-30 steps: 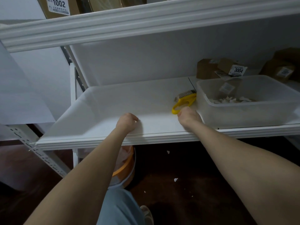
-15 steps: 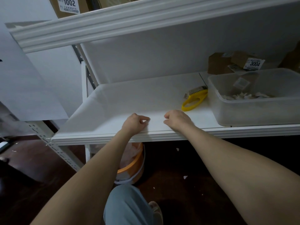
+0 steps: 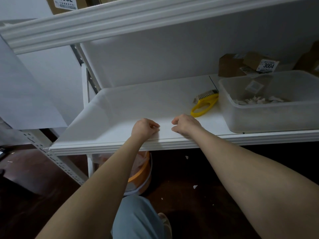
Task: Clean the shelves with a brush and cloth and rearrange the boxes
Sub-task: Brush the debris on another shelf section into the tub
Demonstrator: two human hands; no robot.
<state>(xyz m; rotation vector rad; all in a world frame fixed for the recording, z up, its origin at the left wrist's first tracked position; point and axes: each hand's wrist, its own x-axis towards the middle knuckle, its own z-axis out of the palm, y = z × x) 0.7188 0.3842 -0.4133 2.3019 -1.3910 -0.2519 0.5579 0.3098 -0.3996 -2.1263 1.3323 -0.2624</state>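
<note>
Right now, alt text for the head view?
The person's left hand and right hand rest with curled fingers, side by side, on a white sheet lining a shelf near its front edge. A yellow-handled brush lies to their right beside a translucent bin, with cardboard boxes behind.

Shelves: 2, top shelf (image 3: 120, 19) & lower shelf (image 3: 172, 144). Hands: 2, left hand (image 3: 145, 129) & right hand (image 3: 185, 125). Brush (image 3: 204, 105) x1. Clear plastic bin (image 3: 269, 118) x1. Cardboard boxes: 4 in view, i.e. upper box (image 3: 50, 7) x1, plus 3 at back of lower shelf: left box (image 3: 229, 65), middle box (image 3: 255, 58), edge box (image 3: 309, 61), partly cut off. Numbered labels: 2, upper label (image 3: 65, 2) & lower label (image 3: 268, 66). White sheet (image 3: 138, 104) x1. Orange bucket (image 3: 143, 176) x1. Floor paper scraps (image 3: 195, 186): approx 4.
</note>
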